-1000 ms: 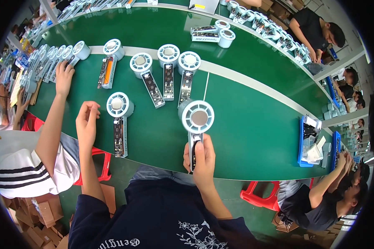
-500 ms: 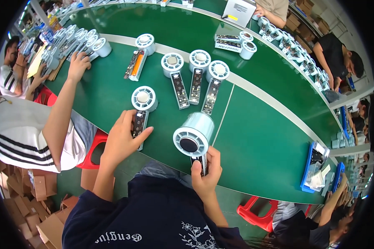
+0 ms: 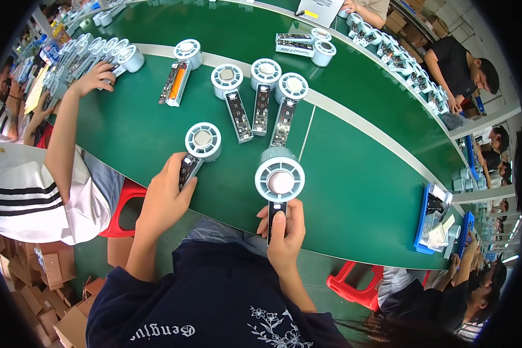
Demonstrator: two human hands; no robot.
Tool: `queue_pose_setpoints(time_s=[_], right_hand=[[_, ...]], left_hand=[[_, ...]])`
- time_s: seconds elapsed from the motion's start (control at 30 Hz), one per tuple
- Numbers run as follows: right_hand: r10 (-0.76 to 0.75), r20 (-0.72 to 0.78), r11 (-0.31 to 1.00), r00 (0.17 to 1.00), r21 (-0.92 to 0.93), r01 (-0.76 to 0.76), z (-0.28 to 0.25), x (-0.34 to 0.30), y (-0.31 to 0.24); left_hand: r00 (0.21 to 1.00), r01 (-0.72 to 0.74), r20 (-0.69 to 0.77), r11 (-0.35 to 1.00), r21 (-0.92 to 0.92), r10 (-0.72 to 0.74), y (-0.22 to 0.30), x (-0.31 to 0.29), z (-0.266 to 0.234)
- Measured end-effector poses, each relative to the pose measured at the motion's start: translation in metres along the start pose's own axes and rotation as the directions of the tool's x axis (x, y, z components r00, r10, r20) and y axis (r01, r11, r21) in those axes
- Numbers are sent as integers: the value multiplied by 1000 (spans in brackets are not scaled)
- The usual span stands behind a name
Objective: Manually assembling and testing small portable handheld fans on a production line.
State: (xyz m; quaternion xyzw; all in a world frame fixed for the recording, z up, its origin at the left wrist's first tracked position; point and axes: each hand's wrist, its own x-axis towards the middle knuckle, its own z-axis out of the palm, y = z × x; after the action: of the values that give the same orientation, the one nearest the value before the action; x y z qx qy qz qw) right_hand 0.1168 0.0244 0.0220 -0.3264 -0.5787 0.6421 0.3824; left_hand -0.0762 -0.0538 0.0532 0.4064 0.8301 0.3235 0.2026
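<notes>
My left hand (image 3: 167, 194) is closed around the handle of a pale blue handheld fan (image 3: 203, 139), its round head resting low over the green table. Raised near the table's front edge, a second handheld fan (image 3: 279, 178) is gripped by my right hand (image 3: 286, 235), with the thumb lying along its handle. Its ringed head faces up and shows a pale centre disc. Both handles have dark circuit boards exposed. Just beyond lie three more handheld fans: one on the left (image 3: 238, 110), one in the middle (image 3: 261, 101) and one on the right (image 3: 284, 113), partly behind my raised fan.
A fan with an orange strip in its handle (image 3: 177, 84) lies farther left. A co-worker's hand (image 3: 95, 78) touches a cluster of fans (image 3: 90, 55). More fans (image 3: 313, 49) sit past the pale rail (image 3: 354, 119). A blue tray (image 3: 426, 229) stands right, above a red stool (image 3: 356, 284).
The raised fan in my right hand has turned: its centre showed dark before and shows pale now. The fan in my left hand has swung so its head leans further right.
</notes>
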Motion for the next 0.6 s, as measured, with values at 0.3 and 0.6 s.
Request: queue_pose_setpoints(time_s=[0.3, 0.6], right_hand=[[24, 14, 1000, 1000, 14, -24, 4, 2, 0], [381, 383, 882, 841, 122, -455, 44, 32, -11]], left_hand=[[999, 29, -31, 998, -59, -31, -1, -5, 5], [974, 63, -214, 997, -49, -72, -17, -2, -10]])
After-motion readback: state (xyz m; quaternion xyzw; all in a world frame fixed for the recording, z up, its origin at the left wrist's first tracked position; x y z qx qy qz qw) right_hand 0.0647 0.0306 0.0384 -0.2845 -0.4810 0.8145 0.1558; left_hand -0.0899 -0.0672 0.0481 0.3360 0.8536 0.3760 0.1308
